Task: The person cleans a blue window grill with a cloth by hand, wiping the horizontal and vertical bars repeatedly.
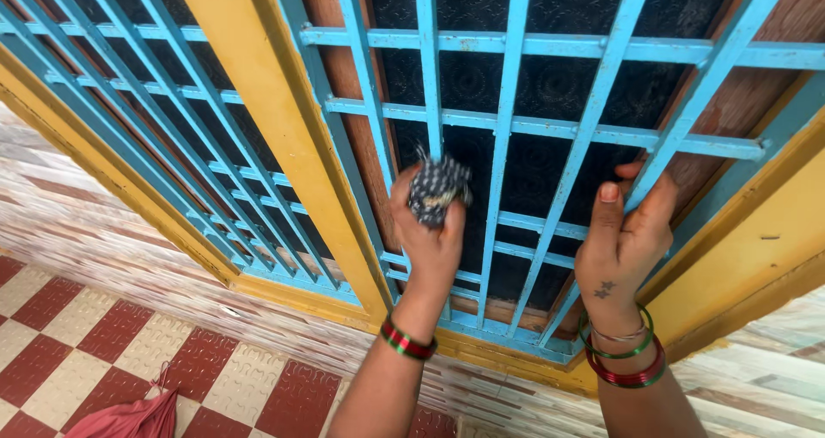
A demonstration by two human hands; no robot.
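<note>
Up close in the head view, the left hand is closed around a small bunched cloth, dark with a pale dotted pattern, and presses it against a vertical bar of the blue window grille. The cloth sticks out above the curled fingers and touches the bar just beside the thumb. On that wrist sits a red and green bangle.

Well to the right of the left hand, the right hand grips a slanting blue bar of the same grille, fingers wrapped behind it and thumb lying up along the front. Its wrist carries green and red bangles.

Behind the bars, past both hands, lies dark patterned glass. A yellow frame runs left of the left hand. Below the forearms is a red and cream chequered floor, with a pink cloth lying on it, far below and left of the left hand.
</note>
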